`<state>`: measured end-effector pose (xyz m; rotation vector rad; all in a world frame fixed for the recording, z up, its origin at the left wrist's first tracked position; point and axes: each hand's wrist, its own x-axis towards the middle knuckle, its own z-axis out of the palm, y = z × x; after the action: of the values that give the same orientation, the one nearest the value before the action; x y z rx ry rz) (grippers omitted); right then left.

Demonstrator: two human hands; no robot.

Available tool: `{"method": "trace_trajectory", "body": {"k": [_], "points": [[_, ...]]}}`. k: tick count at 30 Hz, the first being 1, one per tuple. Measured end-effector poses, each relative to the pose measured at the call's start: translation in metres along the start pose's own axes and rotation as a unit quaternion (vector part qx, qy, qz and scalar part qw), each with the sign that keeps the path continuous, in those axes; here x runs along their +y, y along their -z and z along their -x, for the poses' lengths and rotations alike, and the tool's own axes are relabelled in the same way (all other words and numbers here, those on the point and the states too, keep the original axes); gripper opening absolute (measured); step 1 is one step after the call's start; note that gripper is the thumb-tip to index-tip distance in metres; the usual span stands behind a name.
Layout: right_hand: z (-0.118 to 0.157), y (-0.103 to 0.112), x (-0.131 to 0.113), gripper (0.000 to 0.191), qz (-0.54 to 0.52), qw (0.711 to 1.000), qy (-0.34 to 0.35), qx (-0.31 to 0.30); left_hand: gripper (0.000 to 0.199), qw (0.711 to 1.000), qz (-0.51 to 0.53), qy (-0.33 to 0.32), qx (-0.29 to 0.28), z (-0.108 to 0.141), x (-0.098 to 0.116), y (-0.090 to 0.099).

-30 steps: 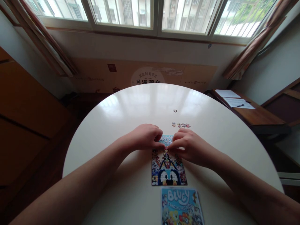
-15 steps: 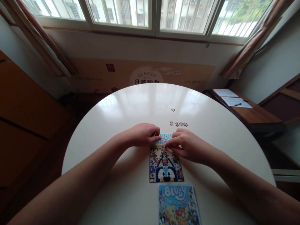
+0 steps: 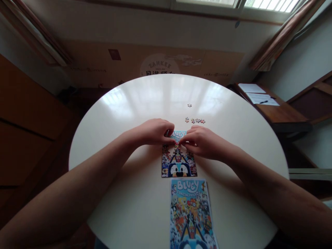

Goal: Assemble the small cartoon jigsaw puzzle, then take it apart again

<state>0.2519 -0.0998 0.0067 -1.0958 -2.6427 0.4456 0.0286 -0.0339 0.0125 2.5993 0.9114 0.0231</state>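
Note:
A partly filled jigsaw puzzle lies on the white table, with a blue cartoon dog's face at its near end and gaps in its middle. My left hand rests at its upper left edge, fingers curled and the thumb stretched apart over the puzzle. From the other side my right hand pinches at the middle gap, thumb and forefinger together on what looks like a small jigsaw piece, mostly hidden by the fingertips. Nearer to me is a printed picture sheet with the same design and "Bluey" lettering.
Beyond the hands, several loose jigsaw pieces form a short row, and a single piece lies farther off. The round table has a curved edge. To the right stands a wooden desk with papers and a pen.
The camera has tilted down, so more of the picture sheet shows. Both hands have drawn closer together over the puzzle's middle, the left thumb now near the right fingertips.

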Motion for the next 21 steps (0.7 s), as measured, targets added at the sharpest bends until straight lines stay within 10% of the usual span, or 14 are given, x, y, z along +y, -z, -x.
{"method": "trace_trajectory", "body": {"k": [21], "points": [[0.007,0.011,-0.005,0.038,-0.034,0.996,-0.046,-0.075,0.027,0.999,0.025,0.04,-0.018,0.001,0.004,0.005]]}}
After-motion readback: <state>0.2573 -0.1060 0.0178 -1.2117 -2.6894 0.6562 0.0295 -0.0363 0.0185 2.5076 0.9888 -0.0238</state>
